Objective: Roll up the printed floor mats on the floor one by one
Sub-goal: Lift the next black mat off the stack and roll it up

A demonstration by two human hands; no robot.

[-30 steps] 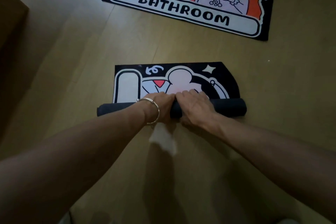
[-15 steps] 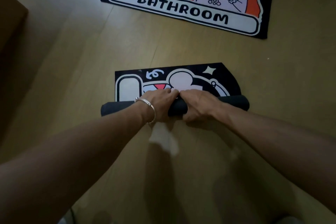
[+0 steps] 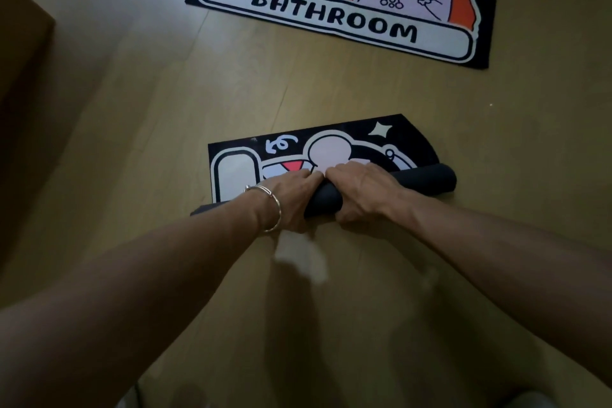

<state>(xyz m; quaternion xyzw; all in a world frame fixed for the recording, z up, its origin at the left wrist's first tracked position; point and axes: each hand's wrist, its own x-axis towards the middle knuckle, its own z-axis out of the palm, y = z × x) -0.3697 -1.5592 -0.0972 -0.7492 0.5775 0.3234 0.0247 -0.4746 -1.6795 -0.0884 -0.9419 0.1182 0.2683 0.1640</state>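
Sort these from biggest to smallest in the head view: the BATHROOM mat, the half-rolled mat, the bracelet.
1. BATHROOM mat, even though its top is cut off by the picture edge.
2. half-rolled mat.
3. bracelet, clearly smallest.

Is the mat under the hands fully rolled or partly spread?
Partly rolled. The left hand and right hand grip the mat's dark roll; its printed part beyond lies flat on the floor.

Single view, head-worn wide-angle camera: looks forward and steeply down at the wooden floor (image 3: 132,93), from above and behind the person's own forearms (image 3: 159,275), which enter from the lower corners. Left hand (image 3: 291,197) and right hand (image 3: 361,190) meet just below frame centre, near the lens, on the half-rolled mat (image 3: 334,151). Farther ahead, the BATHROOM mat (image 3: 331,20) is cropped by the top edge.
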